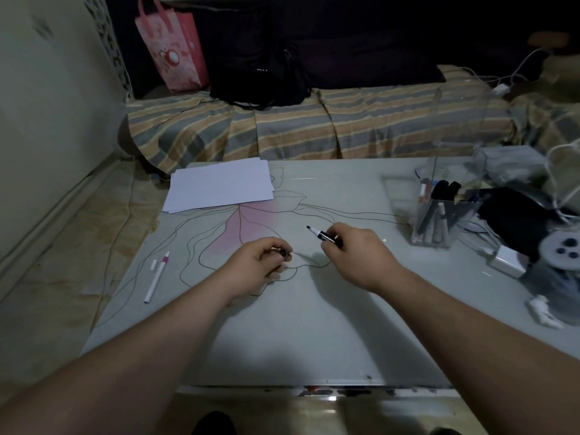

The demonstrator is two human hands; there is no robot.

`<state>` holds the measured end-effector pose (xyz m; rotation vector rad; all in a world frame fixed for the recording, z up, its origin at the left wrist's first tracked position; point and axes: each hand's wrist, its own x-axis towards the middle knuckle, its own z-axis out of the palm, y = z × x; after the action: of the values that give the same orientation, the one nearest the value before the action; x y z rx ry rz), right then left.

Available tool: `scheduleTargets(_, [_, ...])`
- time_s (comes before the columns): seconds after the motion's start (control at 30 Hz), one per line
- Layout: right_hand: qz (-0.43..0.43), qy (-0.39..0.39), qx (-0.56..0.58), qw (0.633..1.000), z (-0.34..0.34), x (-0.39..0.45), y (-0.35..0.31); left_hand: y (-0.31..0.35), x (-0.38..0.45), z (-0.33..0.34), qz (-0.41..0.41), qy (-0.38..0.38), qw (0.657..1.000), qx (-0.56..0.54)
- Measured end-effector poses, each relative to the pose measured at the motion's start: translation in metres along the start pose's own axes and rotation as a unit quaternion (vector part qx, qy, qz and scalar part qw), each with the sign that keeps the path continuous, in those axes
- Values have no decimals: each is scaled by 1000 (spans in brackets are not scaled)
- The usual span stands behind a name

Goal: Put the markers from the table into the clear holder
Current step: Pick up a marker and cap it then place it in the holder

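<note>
1. Fingers of our right hand are curled round the barrel of a black uncapped marker with a white band, its dark tip pointing up and left, raised just above the tabletop.
2. Our left hand is curled too, pinching a small black cap between thumb and fingertips, near the marker's tip but apart from it.
3. We judge the step in hand to be capping this marker before it is put away.
4. A second marker, slim and white with a pink band, lies uncapped near the tabletop's left edge, with its small white cap just beside it.
5. At the right stands the clear plastic holder, upright, with several markers already in it, well apart from both hands.
6. Next, we judge, cap and tip must be brought into line and pressed together, then the marker carried right and lowered into the holder's open top.
7. White paper sheets lie at the far left of the tabletop; dark clutter and cables crowd the right edge.
</note>
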<state>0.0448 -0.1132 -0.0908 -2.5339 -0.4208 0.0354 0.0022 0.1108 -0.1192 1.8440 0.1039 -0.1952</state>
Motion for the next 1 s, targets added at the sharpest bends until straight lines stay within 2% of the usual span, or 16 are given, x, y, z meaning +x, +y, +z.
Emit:
scheduleTargets(0.13, [-11, -5, -15, 1000, -7, -4, 0, 0, 1, 1, 6, 7, 1000, -5])
scheduleTargets(0.3, [-7, -8, -34, 999, -8, -4, 3, 2, 3, 1, -1, 53, 999, 8])
scheduleTargets(0.43, [4, -8, -23, 1000, -8, -1, 8, 3, 5, 3, -23, 116, 978, 169])
scheduleTargets(0.53, [5, -14, -25, 1000, -7, -1, 11, 5, 4, 6, -33, 116, 975, 189])
scheduleTargets(0.7, [4, -32, -39, 999, -7, -1, 13, 6, 5, 9, -9, 50, 986, 156])
scheduleTargets(0.83, [-3, -33, -60, 998, -8, -1, 13, 8, 10, 11, -8, 104, 990, 99])
scheduleTargets(0.9, [-13, -22, -71, 997, -10, -1, 12, 11, 11, 14, -22, 123, 991, 42])
scheduleTargets(1.0, [-22, -9, -83, 996, -12, -1, 9, 15, 10, 20, -31, 85, 992, -89])
